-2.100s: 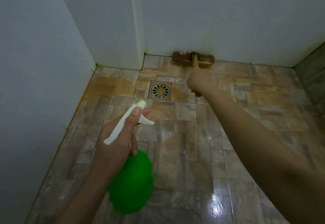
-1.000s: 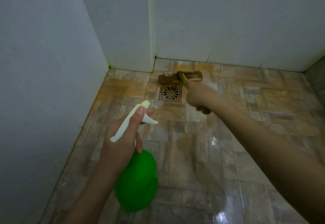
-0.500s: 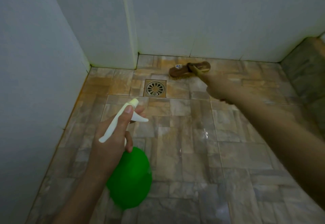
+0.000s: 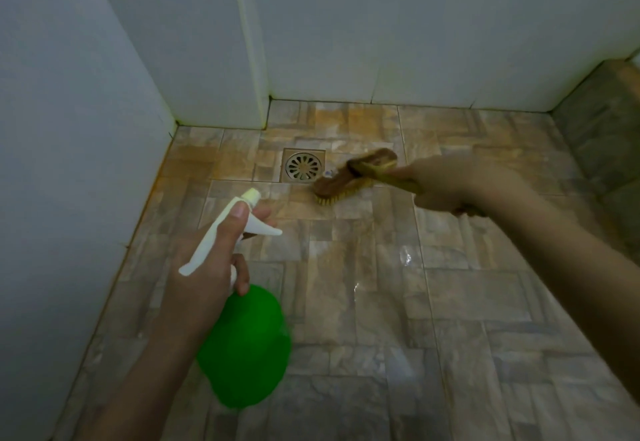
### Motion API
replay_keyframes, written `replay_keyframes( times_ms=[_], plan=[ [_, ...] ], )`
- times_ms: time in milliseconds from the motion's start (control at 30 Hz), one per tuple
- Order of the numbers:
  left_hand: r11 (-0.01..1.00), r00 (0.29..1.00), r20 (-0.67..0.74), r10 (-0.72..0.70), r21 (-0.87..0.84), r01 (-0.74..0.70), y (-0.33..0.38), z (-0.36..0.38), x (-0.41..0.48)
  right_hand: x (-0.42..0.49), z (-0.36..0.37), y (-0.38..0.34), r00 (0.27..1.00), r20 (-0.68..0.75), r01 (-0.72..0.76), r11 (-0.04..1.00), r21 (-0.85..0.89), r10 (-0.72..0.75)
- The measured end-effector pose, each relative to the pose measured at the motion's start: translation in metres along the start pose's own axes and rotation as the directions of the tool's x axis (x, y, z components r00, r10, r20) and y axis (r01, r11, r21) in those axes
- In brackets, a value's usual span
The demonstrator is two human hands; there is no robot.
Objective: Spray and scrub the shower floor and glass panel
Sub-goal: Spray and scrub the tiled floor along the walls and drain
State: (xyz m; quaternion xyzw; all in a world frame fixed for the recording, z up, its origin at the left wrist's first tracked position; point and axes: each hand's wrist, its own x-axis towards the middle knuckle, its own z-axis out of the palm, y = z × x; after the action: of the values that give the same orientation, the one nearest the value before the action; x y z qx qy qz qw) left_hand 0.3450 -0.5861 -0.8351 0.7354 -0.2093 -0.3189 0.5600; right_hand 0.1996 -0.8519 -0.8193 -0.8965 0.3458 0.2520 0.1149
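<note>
1. Wooden scrub brush with pale bristles (image 4: 353, 177) rests bristles-down on the wet, brown stone-pattern tiled shower floor (image 4: 363, 302). It lies just right of the round-grated metal drain (image 4: 304, 165).
2. Right hand (image 4: 446, 187), further right of the drain, is wrapped round the brush's pale handle. Left hand (image 4: 207, 267), nearer the person than the drain, grips the green spray bottle with white trigger head (image 4: 246, 347), one digit lying along the top.
3. The brush head's long axis runs diagonally, with one end at the drain's near-right corner and the other angled away to the far right. The bottle's nozzle points roughly toward the drain.
4. To scrub well, I judge, press the bristles flat and use short strokes across the grout and the orange staining round the drain.
</note>
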Motion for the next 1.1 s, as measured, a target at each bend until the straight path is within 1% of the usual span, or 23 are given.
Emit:
replay_keyframes(
  times_ms=[33,100,167,200,233,300,367,400,467,533,567,633,700,733,767,800,867,900,933,967,1000,1100],
  plan=[
    [1.0,0.999,0.043,0.026,-0.003,-0.026,0.001,0.0,-0.001,-0.003,0.002,-0.009,1.0,-0.008,-0.005,1.0,-0.002,0.005],
    [0.999,0.998,0.054,0.034,0.005,-0.034,0.005,0.002,-0.004,0.011,0.018,-0.025,0.993,-0.088,0.084,0.996,0.004,-0.083],
    [1.0,0.999,0.031,0.021,-0.019,-0.02,0.006,0.004,-0.006,0.034,0.02,-0.034,0.983,-0.162,0.095,0.995,0.024,-0.09],
    [1.0,1.0,0.01,0.015,-0.021,-0.014,0.01,0.005,-0.009,0.032,0.013,-0.035,0.984,-0.157,0.095,0.995,0.029,-0.089],
    [0.999,0.999,0.012,0.034,-0.024,-0.033,0.007,0.005,-0.01,0.024,0.007,-0.033,0.989,-0.123,0.092,0.995,0.047,-0.086],
    [0.998,0.999,0.013,0.045,-0.035,-0.045,0.009,0.004,-0.013,-0.001,0.007,-0.03,0.998,-0.02,0.063,0.996,0.058,-0.062],
    [0.998,0.998,0.023,0.064,-0.021,-0.063,0.013,0.004,-0.016,-0.02,0.022,-0.036,0.999,0.0,0.051,0.995,0.082,-0.051],
    [0.998,0.998,0.021,0.065,-0.009,-0.065,0.015,0.004,-0.018,-0.017,0.032,-0.039,0.998,-0.027,0.064,0.995,0.076,-0.062],
    [0.997,0.996,0.029,0.079,0.015,-0.08,0.014,0.004,-0.021,-0.001,0.047,-0.036,0.985,-0.143,0.106,0.994,0.034,-0.1],
    [0.996,0.996,0.032,0.089,0.015,-0.09,0.015,0.002,-0.027,-0.001,0.044,-0.024,0.975,-0.207,0.098,0.992,0.083,-0.079],
    [0.997,0.997,0.026,0.079,0.016,-0.079,0.014,0.001,-0.03,-0.008,0.04,-0.012,0.981,-0.175,0.096,0.993,0.07,-0.082],
    [0.999,0.999,0.011,0.032,0.011,-0.032,0.013,-0.001,-0.036,-0.038,0.032,0.02,0.996,-0.028,0.08,0.997,0.021,-0.08],
    [1.0,1.0,0.024,0.018,-0.002,-0.018,0.011,-0.004,-0.042,-0.08,0.027,0.036,0.992,0.121,0.035,0.999,-0.031,-0.031],
    [1.0,0.999,0.034,0.019,-0.005,-0.019,0.01,-0.005,-0.045,-0.098,0.031,0.034,0.985,0.171,0.017,0.998,-0.056,-0.007],
    [1.0,0.999,0.041,0.021,-0.005,-0.02,0.008,-0.006,-0.048,-0.109,0.037,0.025,0.982,0.188,0.029,0.997,-0.074,-0.014],
    [1.0,0.999,0.045,0.019,-0.004,-0.018,0.008,-0.007,-0.052,-0.113,0.047,0.012,0.984,0.172,0.058,0.996,-0.072,-0.045],
    [1.0,0.999,0.043,0.0,0.003,0.0,0.008,-0.007,-0.06,-0.105,0.07,-0.016,0.994,0.075,0.087,0.996,-0.018,-0.085],
    [1.0,0.999,0.035,-0.009,0.005,0.009,0.008,-0.008,-0.063,-0.096,0.078,-0.024,0.996,0.032,0.081,0.997,0.0,-0.081],
    [1.0,1.0,0.027,-0.012,0.002,0.012,0.007,-0.009,-0.066,-0.092,0.081,-0.028,0.997,0.006,0.079,0.996,0.029,-0.079],
    [1.0,1.0,0.023,-0.011,-0.002,0.011,0.007,-0.01,-0.068,-0.095,0.079,-0.026,0.996,0.013,0.086,0.995,0.051,-0.087],
    [1.0,1.0,0.025,-0.008,-0.002,0.008,0.006,-0.011,-0.07,-0.103,0.076,-0.023,0.994,0.048,0.097,0.992,0.077,-0.101],
    [1.0,0.999,0.033,0.009,0.013,-0.01,0.004,-0.018,-0.07,-0.146,0.071,-0.033,0.965,0.241,0.088,0.991,0.097,-0.109]
  ],
)
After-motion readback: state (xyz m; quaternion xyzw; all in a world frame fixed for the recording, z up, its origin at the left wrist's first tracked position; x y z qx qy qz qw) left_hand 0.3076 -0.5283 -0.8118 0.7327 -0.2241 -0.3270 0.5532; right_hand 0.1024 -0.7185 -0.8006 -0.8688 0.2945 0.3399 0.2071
